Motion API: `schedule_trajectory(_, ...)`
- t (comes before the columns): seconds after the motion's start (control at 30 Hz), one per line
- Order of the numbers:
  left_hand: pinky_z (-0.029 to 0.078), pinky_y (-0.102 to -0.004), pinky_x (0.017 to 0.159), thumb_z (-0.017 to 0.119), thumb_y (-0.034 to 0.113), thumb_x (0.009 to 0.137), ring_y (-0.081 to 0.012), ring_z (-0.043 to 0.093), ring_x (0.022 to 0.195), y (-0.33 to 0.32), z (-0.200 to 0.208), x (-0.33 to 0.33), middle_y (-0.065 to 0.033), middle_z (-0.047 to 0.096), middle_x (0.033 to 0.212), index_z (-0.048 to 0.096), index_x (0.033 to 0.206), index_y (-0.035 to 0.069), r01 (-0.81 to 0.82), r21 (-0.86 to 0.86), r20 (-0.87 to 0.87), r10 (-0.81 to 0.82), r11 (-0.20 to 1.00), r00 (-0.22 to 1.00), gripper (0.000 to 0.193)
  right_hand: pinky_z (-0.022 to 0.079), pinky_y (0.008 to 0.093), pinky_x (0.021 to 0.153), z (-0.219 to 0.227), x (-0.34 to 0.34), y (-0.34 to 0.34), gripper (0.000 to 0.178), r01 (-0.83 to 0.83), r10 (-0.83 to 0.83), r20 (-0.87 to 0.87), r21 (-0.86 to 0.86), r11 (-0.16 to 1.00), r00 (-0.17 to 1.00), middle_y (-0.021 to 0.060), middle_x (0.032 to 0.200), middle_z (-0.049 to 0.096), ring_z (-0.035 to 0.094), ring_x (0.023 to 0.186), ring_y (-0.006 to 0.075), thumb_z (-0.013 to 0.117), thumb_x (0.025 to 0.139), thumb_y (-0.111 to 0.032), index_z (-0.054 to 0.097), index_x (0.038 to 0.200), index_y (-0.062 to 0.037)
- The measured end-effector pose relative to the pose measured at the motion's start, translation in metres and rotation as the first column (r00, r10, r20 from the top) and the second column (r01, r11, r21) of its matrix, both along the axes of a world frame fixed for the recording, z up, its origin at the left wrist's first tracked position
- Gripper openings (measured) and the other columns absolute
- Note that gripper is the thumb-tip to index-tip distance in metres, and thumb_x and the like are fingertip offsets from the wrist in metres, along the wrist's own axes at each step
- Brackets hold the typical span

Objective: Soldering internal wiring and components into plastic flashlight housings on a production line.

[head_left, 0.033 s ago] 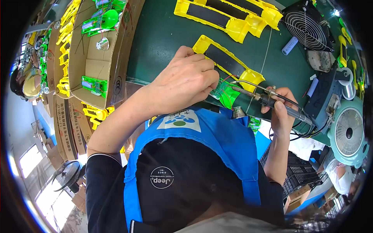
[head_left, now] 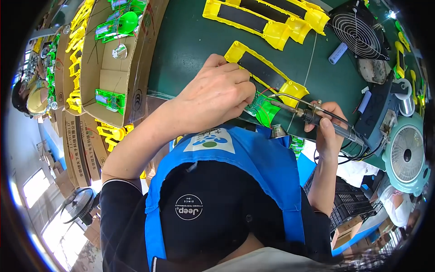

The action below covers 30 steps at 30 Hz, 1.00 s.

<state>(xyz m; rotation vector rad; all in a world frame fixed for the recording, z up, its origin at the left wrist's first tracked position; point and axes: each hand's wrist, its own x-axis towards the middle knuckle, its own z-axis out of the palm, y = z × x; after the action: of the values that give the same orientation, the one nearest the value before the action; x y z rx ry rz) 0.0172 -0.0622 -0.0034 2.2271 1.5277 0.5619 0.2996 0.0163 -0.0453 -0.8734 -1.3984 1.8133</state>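
My right hand [head_left: 330,127] is closed round a soldering iron [head_left: 312,118] with a thin bent metal tube fixed alongside it. Its tip points left, close to a green plastic housing [head_left: 266,112] with a circuit board and thin red wires. My left hand [head_left: 217,93] is closed, its fingers curled down over the left end of this housing. Whatever its fingertips pinch is hidden beneath the hand. Just beyond lies a yellow plastic casing [head_left: 263,68] with a black inner panel, near my left knuckles. A silvery cone-shaped cup [head_left: 277,131] sits by the green housing's near end.
More yellow casings [head_left: 244,20] lie at the far side of the green table [head_left: 181,50]. A cardboard box [head_left: 136,68] of green housings stands at the left. Toward the right are a black fan [head_left: 357,34], a blue cylindrical cell [head_left: 338,53], a solder spool [head_left: 405,102] and a pale green fan [head_left: 405,154].
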Motion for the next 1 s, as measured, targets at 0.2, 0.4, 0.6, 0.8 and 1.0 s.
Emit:
schedule_trajectory(0.2,0.044,-0.0383,0.078,0.068,0.005,0.074,-0.0271,0.058,0.077,0.015,0.002,-0.011,-0.0074,0.054,0.077,0.061,0.085,0.007,-0.020,-0.048,0.155,0.028,0.999,0.987,0.013,0.049,0.0269,0.064,-0.002,0.001,-0.001,0.040,0.120,-0.111,-0.111,0.083,0.989,0.988,0.0131,0.076,0.063,0.062,0.061,0.0175,0.067,0.087,-0.029,0.049,0.104,0.0019)
schedule_trajectory(0.4,0.037,-0.0376,0.087,0.076,0.013,0.069,-0.0239,0.049,0.099,0.042,0.005,-0.012,-0.0051,0.050,0.095,0.062,0.087,0.009,-0.079,0.076,-0.182,0.092,0.994,0.979,0.023,0.052,0.0362,0.078,0.012,-0.035,0.010,0.039,0.184,-0.162,-0.086,0.440,0.879,0.983,0.0169,0.089,0.065,0.065,0.078,0.0237,0.062,0.094,-0.028,0.041,0.116,-0.0045)
schedule_trajectory(0.6,0.042,-0.0436,0.095,0.062,0.017,0.069,-0.0244,0.057,0.100,0.004,0.002,-0.035,-0.0039,0.058,0.096,0.054,0.083,0.012,0.124,0.505,-0.228,-0.007,0.854,0.974,0.017,0.049,0.0342,0.088,-0.004,-0.055,0.028,0.034,0.033,-0.067,0.035,0.587,0.809,0.997,0.0172,0.102,0.067,0.067,0.096,0.0261,0.063,0.092,-0.012,0.043,0.117,-0.0041)
schedule_trajectory(0.8,0.044,-0.0452,0.093,0.077,0.027,0.066,-0.0289,0.054,0.106,-0.044,-0.032,-0.041,-0.0100,0.054,0.110,0.056,0.109,0.010,0.104,0.378,-0.052,-0.091,0.920,0.994,0.051,0.053,0.0312,0.072,-0.002,-0.107,0.065,0.038,-0.192,-0.116,0.275,0.863,0.467,0.955,0.0134,0.098,0.066,0.068,0.084,0.0285,0.073,0.077,0.002,0.054,0.109,-0.0052)
schedule_trajectory(1.0,0.043,-0.0427,0.090,0.078,0.017,0.062,-0.0321,0.053,0.106,-0.042,-0.012,-0.048,-0.0131,0.054,0.113,0.050,0.111,0.008,-0.038,0.174,-0.019,0.042,0.984,0.999,0.057,0.055,0.0339,0.076,-0.022,-0.062,0.058,0.038,-0.204,-0.180,0.312,0.869,0.451,0.933,0.0152,0.096,0.065,0.070,0.085,0.0262,0.066,0.084,0.003,0.048,0.116,-0.0048)
